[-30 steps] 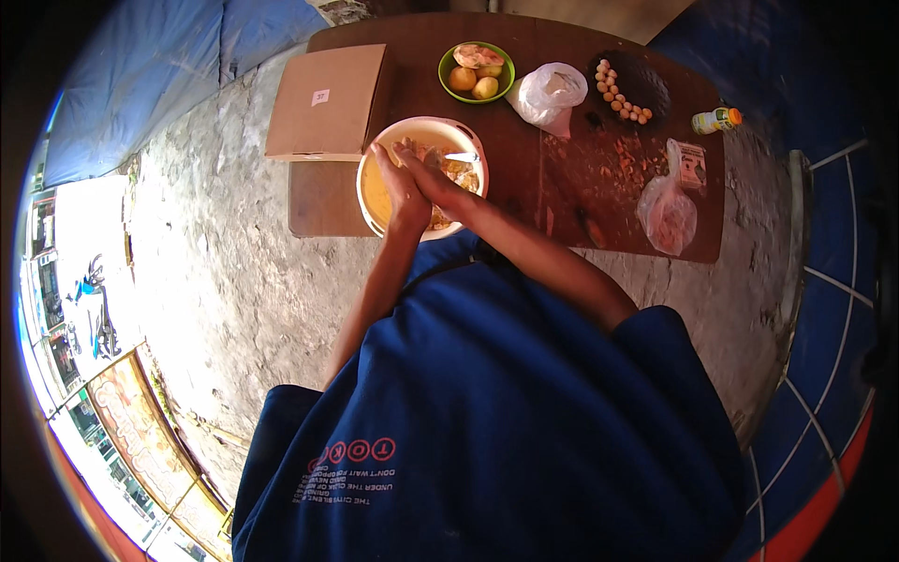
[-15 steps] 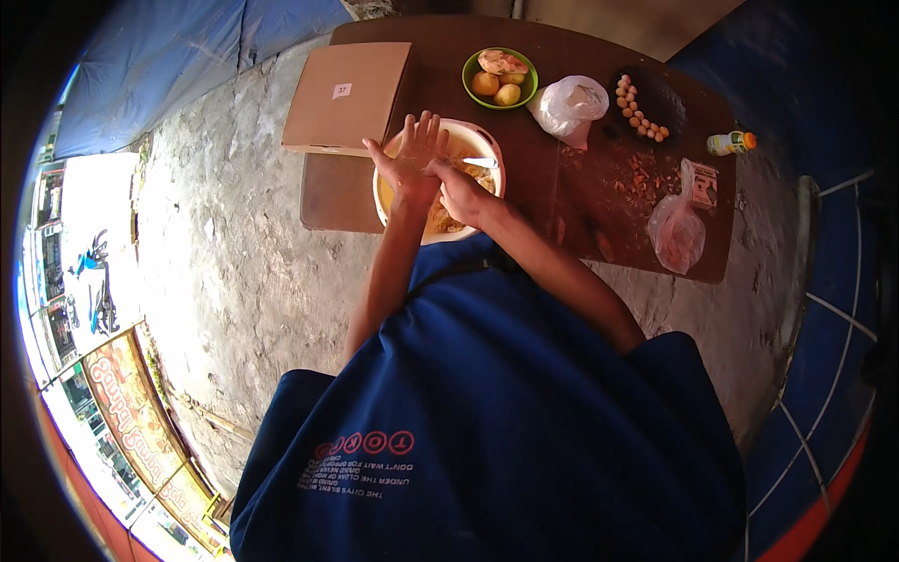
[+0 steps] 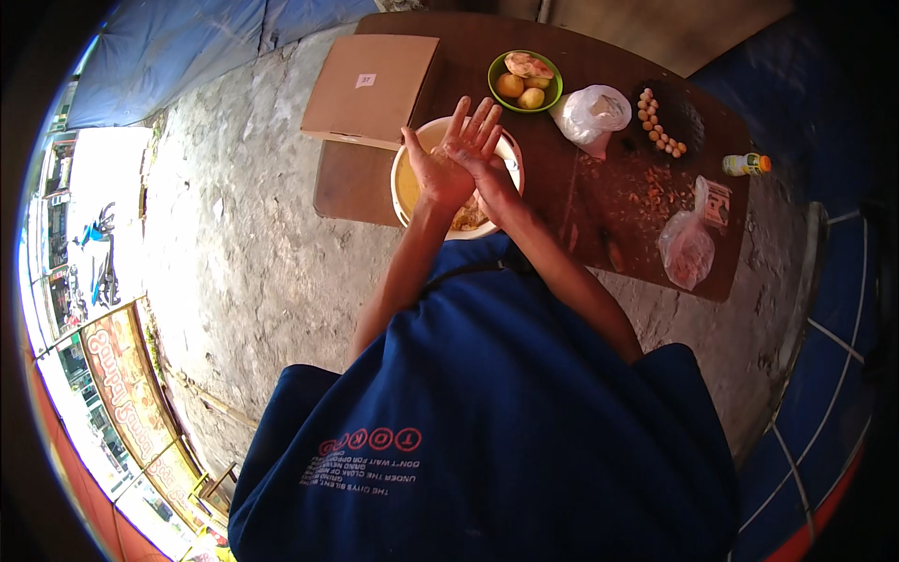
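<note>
Above a cream basin (image 3: 405,192) at the near edge of the table, my left hand (image 3: 438,173) is held palm up with its fingers stretched and spread. My right hand (image 3: 487,173) lies flat across that palm, fingers extended. Whether anything sits between the palms is hidden. Under and beside my wrists, a yellowish-brown crumbly mixture (image 3: 468,217) shows in the basin. Farther right, several small pale round balls (image 3: 656,131) line the left edge of a dark round plate (image 3: 685,120).
A brown cardboard box (image 3: 375,86) stands left of the basin. Behind are a green bowl (image 3: 492,88) of yellowish fruit and a white plastic bag (image 3: 592,114). Right on the brown table (image 3: 356,187) are an orange-capped bottle (image 3: 746,165), a pinkish bag (image 3: 686,253), a packet (image 3: 714,200) and scattered bits (image 3: 651,187).
My right hand has gone from fingers curled at the base of my left palm to lying flat over it. The whole view has shifted, moving the table slightly right.
</note>
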`<state>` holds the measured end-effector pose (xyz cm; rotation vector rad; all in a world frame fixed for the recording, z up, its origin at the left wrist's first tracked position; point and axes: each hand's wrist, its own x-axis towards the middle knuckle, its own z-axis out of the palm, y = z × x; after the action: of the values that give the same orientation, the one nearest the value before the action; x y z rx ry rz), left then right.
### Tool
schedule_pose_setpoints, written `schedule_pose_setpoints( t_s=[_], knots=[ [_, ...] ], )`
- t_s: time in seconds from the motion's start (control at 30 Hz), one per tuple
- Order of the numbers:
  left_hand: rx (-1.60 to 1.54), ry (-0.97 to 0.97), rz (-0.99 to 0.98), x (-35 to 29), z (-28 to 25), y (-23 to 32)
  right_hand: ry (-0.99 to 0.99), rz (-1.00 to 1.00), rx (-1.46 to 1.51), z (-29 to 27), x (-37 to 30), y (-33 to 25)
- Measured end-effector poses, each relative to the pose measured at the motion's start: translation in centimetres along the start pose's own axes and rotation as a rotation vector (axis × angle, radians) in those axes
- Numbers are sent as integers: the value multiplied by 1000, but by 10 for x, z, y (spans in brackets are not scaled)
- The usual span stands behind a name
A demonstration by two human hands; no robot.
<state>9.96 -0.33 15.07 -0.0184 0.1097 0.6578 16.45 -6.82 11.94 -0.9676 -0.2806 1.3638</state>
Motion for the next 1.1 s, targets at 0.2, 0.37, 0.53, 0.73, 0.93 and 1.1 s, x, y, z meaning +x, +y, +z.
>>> schedule_pose_setpoints(
  t_s=[0.2, 0.37, 0.53, 0.73, 0.93, 1.1],
  knots=[
    [1010, 202, 165, -2, -43, 0, 452, -399, -556, 3, 41, 10],
    [2196, 310, 475, 13, -134, 35, 149, 7, -184, 14, 23, 29],
    [1449, 658, 302, 14, -156, 46, 0, 109, -29, 32, -10, 11],
    [1341, 491, 352, 4, -110, 56, -65, 187, -233, 31, -34, -29],
    [724, 785, 81, -1, -88, 48, -174, -265, -477, 35, -5, 22],
    [986, 547, 159, 8, -87, 53, -113, 200, -382, 10, 22, 26]
  ],
)
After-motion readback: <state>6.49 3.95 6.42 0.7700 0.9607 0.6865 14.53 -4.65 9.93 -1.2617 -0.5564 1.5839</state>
